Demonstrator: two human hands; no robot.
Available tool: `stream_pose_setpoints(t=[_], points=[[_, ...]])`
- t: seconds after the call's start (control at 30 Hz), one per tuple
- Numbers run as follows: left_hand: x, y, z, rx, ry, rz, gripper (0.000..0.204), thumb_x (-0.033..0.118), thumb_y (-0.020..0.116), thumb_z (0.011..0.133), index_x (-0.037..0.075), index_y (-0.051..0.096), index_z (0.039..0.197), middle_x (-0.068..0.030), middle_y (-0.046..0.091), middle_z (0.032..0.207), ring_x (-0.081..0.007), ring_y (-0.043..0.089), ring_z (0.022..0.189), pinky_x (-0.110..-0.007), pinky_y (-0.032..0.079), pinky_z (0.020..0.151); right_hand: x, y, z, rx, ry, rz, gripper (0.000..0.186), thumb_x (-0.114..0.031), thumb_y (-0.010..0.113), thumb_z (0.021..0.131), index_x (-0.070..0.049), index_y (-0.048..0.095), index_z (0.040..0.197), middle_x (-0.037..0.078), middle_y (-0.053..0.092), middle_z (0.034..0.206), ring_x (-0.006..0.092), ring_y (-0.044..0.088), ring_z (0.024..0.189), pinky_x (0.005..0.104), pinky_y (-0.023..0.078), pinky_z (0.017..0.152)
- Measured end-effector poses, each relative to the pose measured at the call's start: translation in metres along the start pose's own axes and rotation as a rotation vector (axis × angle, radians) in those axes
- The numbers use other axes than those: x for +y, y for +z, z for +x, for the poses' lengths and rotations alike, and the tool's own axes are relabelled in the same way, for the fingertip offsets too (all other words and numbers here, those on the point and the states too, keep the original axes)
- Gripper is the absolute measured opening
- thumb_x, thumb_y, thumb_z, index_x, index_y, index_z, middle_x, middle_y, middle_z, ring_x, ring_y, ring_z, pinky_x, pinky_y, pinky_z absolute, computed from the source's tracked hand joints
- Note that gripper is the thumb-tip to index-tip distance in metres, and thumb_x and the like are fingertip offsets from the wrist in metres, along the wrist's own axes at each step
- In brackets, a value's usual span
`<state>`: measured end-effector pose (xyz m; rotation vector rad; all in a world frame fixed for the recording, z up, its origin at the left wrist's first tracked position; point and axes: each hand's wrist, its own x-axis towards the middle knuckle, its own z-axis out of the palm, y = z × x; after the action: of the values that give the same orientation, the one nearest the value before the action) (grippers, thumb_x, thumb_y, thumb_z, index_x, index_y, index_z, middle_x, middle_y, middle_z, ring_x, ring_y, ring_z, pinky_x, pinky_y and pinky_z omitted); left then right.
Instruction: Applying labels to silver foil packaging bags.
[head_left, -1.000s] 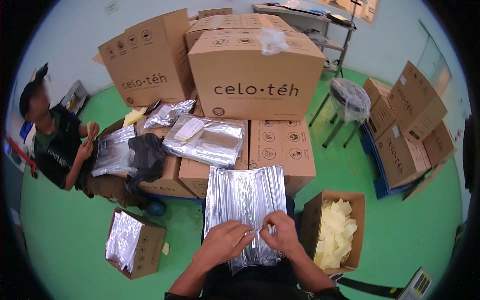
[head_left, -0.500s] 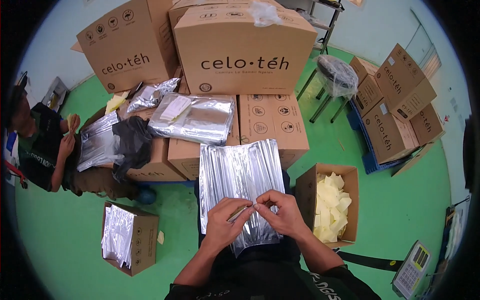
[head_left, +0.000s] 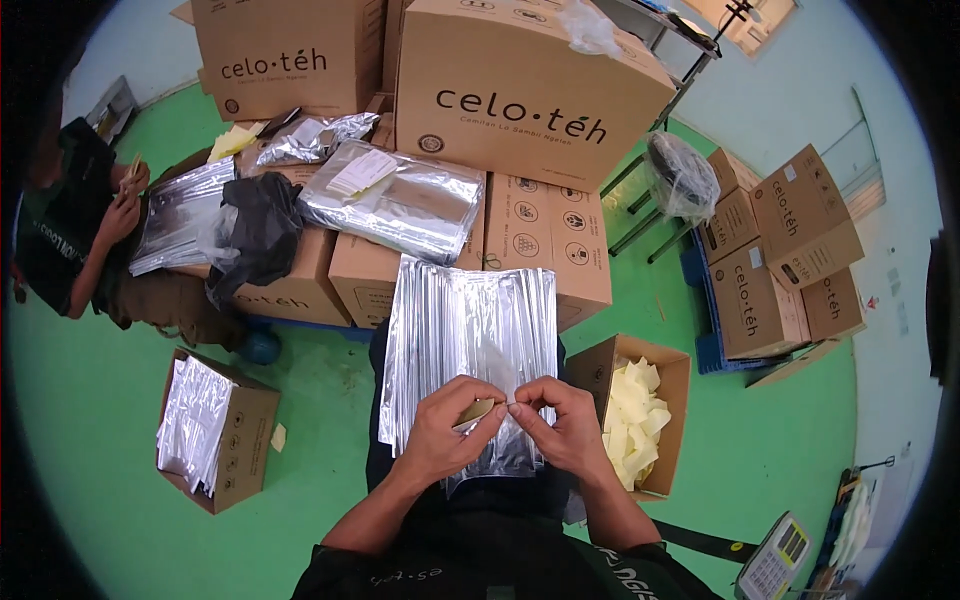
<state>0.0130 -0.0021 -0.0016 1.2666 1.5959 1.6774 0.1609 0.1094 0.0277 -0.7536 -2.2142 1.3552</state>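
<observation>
A stack of shiny silver foil pouches (head_left: 465,325) lies across my lap, its sheets overlapping with many long edges. Above its near half, my left hand (head_left: 447,425) is closed, with a pale yellowish paper piece (head_left: 474,413) tucked between thumb and fingers. My right hand (head_left: 560,425) is pinched, its thumb and fingertip almost meeting the left fingertips at the middle of the stack. Whatever is between the right fingertips is too small to make out.
Right of my lap stands a carton (head_left: 680,420) of crumpled yellow paper scraps (head_left: 635,420). To the left, another carton (head_left: 243,440) holds silver pouches. Stacked cartons (head_left: 535,100) rise ahead, with a foil bundle (head_left: 400,205) on top. A co-worker (head_left: 85,220) sits at far left.
The whole view has shifted and tilted a little. My hands stay pinched together over the pouches, and the paper piece in my left hand shows more plainly.
</observation>
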Motion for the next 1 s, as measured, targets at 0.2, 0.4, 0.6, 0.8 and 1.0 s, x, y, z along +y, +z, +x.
stream_pose_setpoints(t=[0.2,0.4,0.6,0.8,1.0], points=[[-0.002,0.001,0.002,-0.044,0.051,0.063,0.012,0.005,0.073,0.084,0.0,0.068,0.093,-0.0139,0.067,0.088,-0.0292,0.068,0.08,-0.036,0.053,0.072,0.006,-0.001,-0.003,0.022,-0.053,-0.058,0.011,-0.005,0.073,0.086,-0.001,0.069,0.096,0.01,0.067,0.082,0.0192,0.065,0.07,0.0304,0.051,0.063],[-0.001,0.008,0.002,-0.144,-0.105,0.026,0.008,0.005,0.07,0.088,-0.001,0.067,0.092,-0.008,0.065,0.085,-0.0166,0.061,0.071,-0.029,0.048,0.066,0.024,-0.006,-0.01,0.01,-0.082,0.1,0.01,-0.003,0.072,0.086,-0.001,0.069,0.095,0.012,0.067,0.084,0.0229,0.065,0.071,0.0327,0.051,0.065],[-0.022,0.015,-0.009,0.042,-0.433,-0.823,0.01,0.01,0.066,0.093,0.003,0.061,0.098,-0.0048,0.061,0.082,-0.0135,0.054,0.07,-0.029,0.044,0.066,0.065,-0.024,-0.023,0.196,-0.015,0.305,0.009,-0.003,0.07,0.087,0.002,0.066,0.094,0.01,0.067,0.085,0.0159,0.065,0.073,0.029,0.053,0.068],[-0.016,0.007,-0.002,0.196,-0.372,-0.828,0.01,0.009,0.065,0.092,0.002,0.058,0.095,-0.0188,0.063,0.115,-0.0138,0.053,0.068,-0.029,0.043,0.06,0.148,-0.078,-0.047,0.879,0.271,0.454,0.005,-0.004,0.059,0.091,-0.004,0.058,0.086,-0.005,0.053,0.074,0.0034,0.047,0.068,0.0208,0.04,0.06],[-0.005,0.001,-0.009,0.329,-0.123,-0.101,0.008,0.006,0.064,0.089,-0.001,0.062,0.094,-0.0152,0.062,0.111,-0.0145,0.055,0.068,-0.029,0.046,0.061,0.282,-0.128,-0.135,1.212,0.42,-0.782,0.023,-0.013,0.065,0.09,0.004,0.061,0.105,0.007,0.061,0.082,0.0141,0.056,0.076,0.0307,0.048,0.067]])
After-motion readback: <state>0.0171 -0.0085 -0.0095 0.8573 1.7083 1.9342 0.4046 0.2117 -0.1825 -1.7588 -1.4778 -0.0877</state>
